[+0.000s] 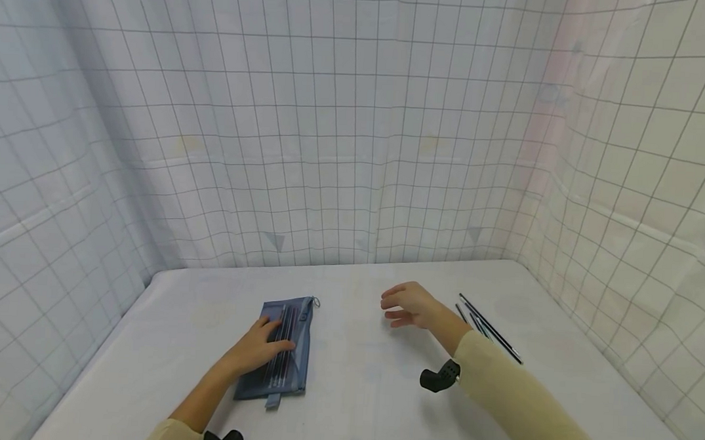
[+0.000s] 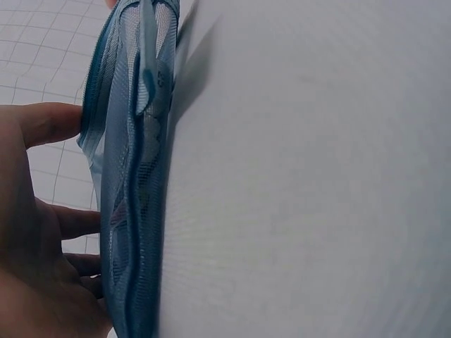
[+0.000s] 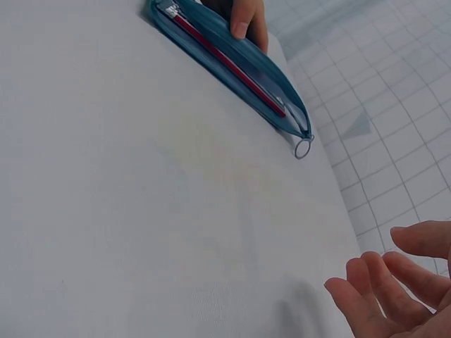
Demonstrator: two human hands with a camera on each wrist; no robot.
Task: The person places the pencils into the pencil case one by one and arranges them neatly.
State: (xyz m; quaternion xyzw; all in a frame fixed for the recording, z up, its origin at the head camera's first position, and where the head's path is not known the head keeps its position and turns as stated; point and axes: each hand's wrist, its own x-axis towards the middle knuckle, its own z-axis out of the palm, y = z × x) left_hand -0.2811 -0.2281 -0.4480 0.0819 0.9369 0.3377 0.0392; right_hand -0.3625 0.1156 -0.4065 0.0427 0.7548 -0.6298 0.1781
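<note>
A blue mesh pencil case [image 1: 302,349] lies flat on the white table, with several pencils [image 1: 280,368] showing through it. My left hand [image 1: 256,348] rests on top of it, thumb and fingers spread over the mesh. From the side, in the left wrist view, the fingertips touch the upper face of the case [image 2: 130,211]. In the right wrist view its long side gapes at the zipper, a red pencil [image 3: 229,65] visible inside and a metal ring [image 3: 302,148] at one end. Holding nothing, my right hand [image 1: 412,305] hovers over the table with loosely bent fingers.
Several dark, thin pencils [image 1: 492,330] lie loose on the table [image 1: 357,391] to the right, beside my right forearm. White grid-patterned curtains [image 1: 332,147] close in the table at the back and both sides.
</note>
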